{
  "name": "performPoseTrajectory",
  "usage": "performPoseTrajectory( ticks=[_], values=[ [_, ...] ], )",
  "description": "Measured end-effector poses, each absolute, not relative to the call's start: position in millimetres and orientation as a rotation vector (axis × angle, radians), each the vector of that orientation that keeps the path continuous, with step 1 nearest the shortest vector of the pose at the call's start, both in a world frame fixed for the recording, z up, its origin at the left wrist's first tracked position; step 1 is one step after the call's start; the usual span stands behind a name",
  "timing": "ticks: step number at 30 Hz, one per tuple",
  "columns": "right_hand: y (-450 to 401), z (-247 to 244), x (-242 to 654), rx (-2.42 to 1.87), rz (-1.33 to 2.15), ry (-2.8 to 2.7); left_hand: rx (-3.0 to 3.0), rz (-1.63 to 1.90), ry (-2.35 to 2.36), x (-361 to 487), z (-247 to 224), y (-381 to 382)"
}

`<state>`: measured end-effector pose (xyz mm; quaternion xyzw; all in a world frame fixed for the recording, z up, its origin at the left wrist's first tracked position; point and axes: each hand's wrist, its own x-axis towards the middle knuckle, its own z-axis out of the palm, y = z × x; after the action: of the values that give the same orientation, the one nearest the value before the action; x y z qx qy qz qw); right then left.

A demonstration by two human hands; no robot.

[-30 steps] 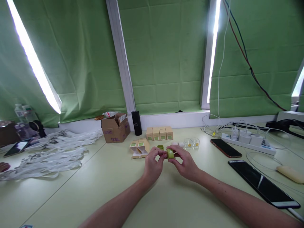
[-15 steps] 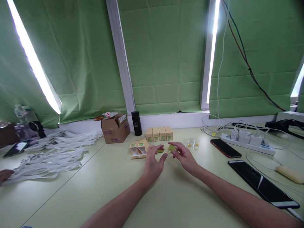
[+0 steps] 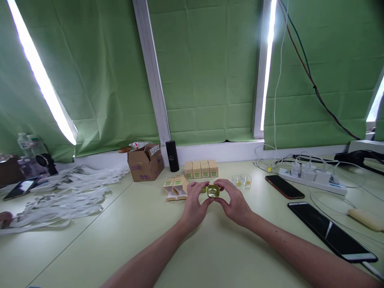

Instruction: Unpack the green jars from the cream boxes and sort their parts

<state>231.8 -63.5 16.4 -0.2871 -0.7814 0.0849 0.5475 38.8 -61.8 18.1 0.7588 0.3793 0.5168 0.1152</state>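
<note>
Between the fingertips of both hands is a small olive-green square case (image 3: 213,191), its hollow side facing me. My left hand (image 3: 194,202) grips its left edge, with thumb below and fingers above. On its right edge my right hand (image 3: 235,202) pinches it the same way. Another green piece (image 3: 204,189) shows just behind my left fingertips, partly hidden. Two opened cardboard boxes (image 3: 175,188) lie left of my left hand. Several small closed boxes (image 3: 201,169) stand in a row beyond the hands. Clear containers (image 3: 241,181) with yellow bits sit behind my right hand.
A brown carton (image 3: 145,163) and a black cylinder (image 3: 172,156) stand at the back. White straps (image 3: 69,200) cover the left, beside another person's hand (image 3: 5,220). Two phones (image 3: 285,187), a power strip (image 3: 313,180) and cables lie at the right.
Both hands have come together on the green case, which was in my right hand and now faces me. My left fingers have closed on it. The other person's hand has shifted slightly.
</note>
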Motion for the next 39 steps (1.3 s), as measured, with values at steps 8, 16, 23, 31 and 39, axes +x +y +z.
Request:
performPoseTrajectory(
  ticks=[8, 16, 23, 31, 39],
  values=[
    [-66.7, 20.2, 236.0, -0.616, 0.118, -1.905, 2.367, 1.546, 1.078, 38.2, 21.5, -64.4],
    [-62.8, 13.1, 232.6, -0.638, 0.034, -1.905, 2.624, 1.571, 1.069, 41.1, 17.7, -69.0],
    [-68.1, 18.8, 231.5, -0.702, -0.137, -1.923, 2.689, 1.567, 1.071, 42.1, 18.3, -72.2],
    [-70.4, 23.7, 229.9, -0.788, -0.320, -1.885, 2.715, 1.591, 1.044, 41.7, 19.9, -72.1],
    [-69.9, 24.7, 227.5, -0.744, -0.377, -1.864, 2.753, 1.635, 1.062, 41.9, 21.4, -74.2]
  ],
)
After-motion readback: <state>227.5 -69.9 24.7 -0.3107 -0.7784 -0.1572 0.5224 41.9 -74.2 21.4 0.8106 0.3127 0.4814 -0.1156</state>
